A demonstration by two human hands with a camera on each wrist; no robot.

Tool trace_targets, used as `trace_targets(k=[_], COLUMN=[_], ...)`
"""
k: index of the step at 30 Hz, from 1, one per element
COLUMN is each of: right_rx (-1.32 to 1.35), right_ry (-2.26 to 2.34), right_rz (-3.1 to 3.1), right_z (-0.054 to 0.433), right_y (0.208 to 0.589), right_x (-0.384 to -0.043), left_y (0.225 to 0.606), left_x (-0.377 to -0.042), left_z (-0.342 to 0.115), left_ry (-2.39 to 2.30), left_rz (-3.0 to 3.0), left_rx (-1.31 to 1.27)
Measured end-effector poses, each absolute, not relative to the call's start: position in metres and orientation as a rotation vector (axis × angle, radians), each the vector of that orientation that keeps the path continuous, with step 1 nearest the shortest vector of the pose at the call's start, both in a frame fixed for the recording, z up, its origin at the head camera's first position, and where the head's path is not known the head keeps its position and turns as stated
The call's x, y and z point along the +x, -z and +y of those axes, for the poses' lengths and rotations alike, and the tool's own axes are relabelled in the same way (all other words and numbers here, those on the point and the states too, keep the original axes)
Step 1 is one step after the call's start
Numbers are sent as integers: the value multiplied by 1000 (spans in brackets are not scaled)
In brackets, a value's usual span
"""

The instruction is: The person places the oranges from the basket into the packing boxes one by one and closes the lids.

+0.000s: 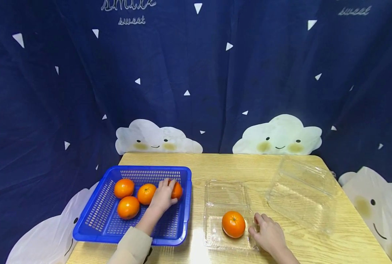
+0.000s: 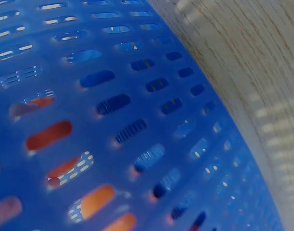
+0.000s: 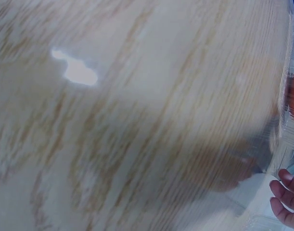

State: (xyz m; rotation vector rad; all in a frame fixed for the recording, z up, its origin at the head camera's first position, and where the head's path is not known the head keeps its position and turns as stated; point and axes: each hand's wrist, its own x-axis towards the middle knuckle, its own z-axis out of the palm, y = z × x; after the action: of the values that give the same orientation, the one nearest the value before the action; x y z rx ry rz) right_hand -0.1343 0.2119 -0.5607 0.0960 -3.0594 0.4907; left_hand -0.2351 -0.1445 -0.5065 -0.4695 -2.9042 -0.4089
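My left hand (image 1: 162, 196) reaches into the blue plastic basket (image 1: 187, 227) and grips an orange (image 1: 177, 190) at its right end, fingers over the top and thumb on the near side. Further oranges (image 1: 128, 207) lie left of that hand. In the left wrist view the basket wall (image 2: 151, 115) fills most of the frame, with orange fruit (image 2: 98, 201) glimpsed through its slots. A single orange (image 1: 233, 224) sits in an opened clear clamshell box (image 1: 212, 234). Beside the box's right edge is my right hand (image 1: 269, 234), fingers loosely bent and holding nothing; whether they touch the rim I cannot tell.
Another clear plastic container (image 1: 301, 198), larger and with its lid raised, stands at the right of the wooden table (image 1: 196, 253). Behind the table hangs a dark blue curtain (image 1: 196, 73) with white clouds and triangles.
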Motion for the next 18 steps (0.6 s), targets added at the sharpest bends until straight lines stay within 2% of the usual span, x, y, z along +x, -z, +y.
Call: trace_targets(k=[18], right_rx=[99], right_ry=[-474], right_rz=[-3056], right_z=[211], right_y=[559], right_x=[-135], left_y=[490], left_x=[-216], left_z=[-141], left_ry=[514], left_rz=[-2617], left_rx=[-512])
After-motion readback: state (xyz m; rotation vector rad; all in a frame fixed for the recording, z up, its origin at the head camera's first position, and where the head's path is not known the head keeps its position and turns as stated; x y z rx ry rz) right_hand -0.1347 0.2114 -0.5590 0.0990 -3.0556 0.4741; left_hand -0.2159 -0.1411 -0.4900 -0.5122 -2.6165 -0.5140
